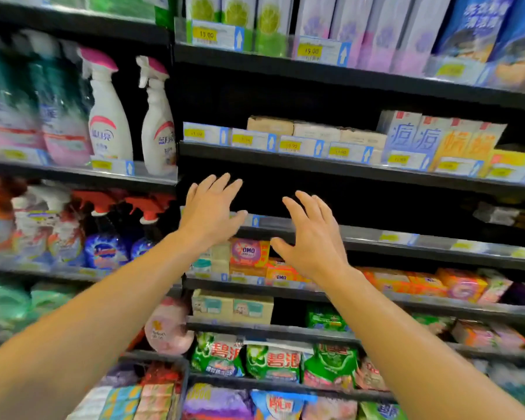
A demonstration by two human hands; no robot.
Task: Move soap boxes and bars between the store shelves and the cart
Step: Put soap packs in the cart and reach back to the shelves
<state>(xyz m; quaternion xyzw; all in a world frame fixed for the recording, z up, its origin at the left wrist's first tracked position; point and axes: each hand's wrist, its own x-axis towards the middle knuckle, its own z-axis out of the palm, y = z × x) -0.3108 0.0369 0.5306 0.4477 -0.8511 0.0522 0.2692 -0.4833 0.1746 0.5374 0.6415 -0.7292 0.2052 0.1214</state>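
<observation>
Reaching toward the black store shelves (315, 165), the left hand (208, 212) and right hand (311, 237) both hover with fingers spread and straight, holding nothing. Tan soap bars (315, 130) sit on the shelf above the hands, beside blue and orange soap boxes (437, 137). Orange OMO soap packs (249, 253) lie on the shelf just below the hands.

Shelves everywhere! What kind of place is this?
Most likely a shop's cleaning aisle: black shelves carry yellow price tags, spray bottles and stacked soap boxes.
</observation>
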